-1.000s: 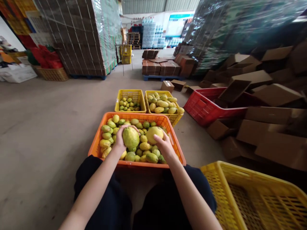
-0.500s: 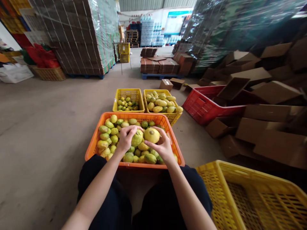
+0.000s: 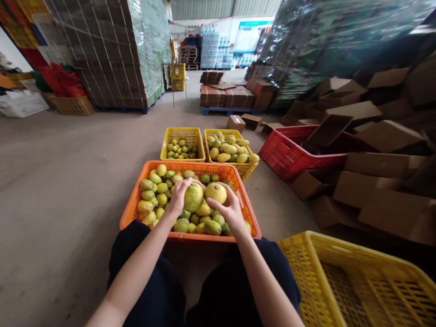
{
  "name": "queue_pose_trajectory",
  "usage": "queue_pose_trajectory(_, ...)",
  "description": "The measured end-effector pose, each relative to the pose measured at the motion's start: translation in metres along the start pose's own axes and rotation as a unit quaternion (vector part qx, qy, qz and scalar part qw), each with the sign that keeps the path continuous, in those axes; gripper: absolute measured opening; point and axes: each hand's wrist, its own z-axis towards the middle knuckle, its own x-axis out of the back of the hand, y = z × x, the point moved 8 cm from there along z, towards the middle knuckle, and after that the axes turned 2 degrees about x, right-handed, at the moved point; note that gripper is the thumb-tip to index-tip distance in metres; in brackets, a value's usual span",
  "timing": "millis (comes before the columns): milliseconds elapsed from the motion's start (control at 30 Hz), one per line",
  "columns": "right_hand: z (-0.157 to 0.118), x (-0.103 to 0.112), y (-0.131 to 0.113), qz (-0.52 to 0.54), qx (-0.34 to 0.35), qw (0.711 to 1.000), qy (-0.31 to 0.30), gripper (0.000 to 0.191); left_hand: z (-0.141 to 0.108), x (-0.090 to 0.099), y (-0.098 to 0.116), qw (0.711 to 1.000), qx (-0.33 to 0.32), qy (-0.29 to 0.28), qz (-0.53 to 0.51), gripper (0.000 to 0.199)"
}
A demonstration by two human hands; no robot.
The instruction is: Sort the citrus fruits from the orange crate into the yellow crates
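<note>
My left hand [image 3: 180,196] is closed round a yellow-green, lemon-like citrus fruit [image 3: 194,197]. Beside it, my right hand [image 3: 230,205] grips a yellower citrus fruit [image 3: 215,194] between thumb and fingers, its round end turned up. Both fruits are held side by side above an orange crate [image 3: 132,204]. Many more green and yellow fruits [image 3: 145,207] lie inside that crate, partly hidden under my hands. The crate stands just in front of my knees.
Behind the orange crate are two yellow crates, one with small fruits [image 3: 181,149] and one heaped with larger fruits [image 3: 229,148]. A yellow crate [image 3: 308,254] stands by my right knee. Farther right are a red crate [image 3: 286,154] and piled cardboard boxes [image 3: 391,195].
The fruit in my left hand has turned, with more of its smooth side showing. My right hand and its fruit have hardly moved. The view has shifted slightly.
</note>
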Motion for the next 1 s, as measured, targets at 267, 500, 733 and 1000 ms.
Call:
queue_pose_trajectory(267, 0.008, -0.027, 0.031, 0.32, -0.154, 0.935, 0.01, 0.026, -0.012, 0.006, -0.038, 0.893, 0.265, 0.108, -0.347, 0.025)
queue_pose_trajectory(500, 0.001, -0.053, 0.053, 0.435, -0.305, 0.846, -0.039, 0.031, -0.021, 0.036, -0.032, 0.902, 0.246, 0.144, -0.324, 0.021)
queue_pose_trajectory(733, 0.003, -0.051, 0.061, 0.425, -0.32, 0.846, -0.035, 0.026, -0.028, 0.058, -0.017, 0.905, 0.229, 0.197, -0.299, 0.024)
queue_pose_trajectory(1000, 0.002, -0.044, 0.062, 0.413, -0.331, 0.848, -0.001, 0.025, -0.025, 0.053, -0.017, 0.895, 0.22, 0.196, -0.335, 0.021)
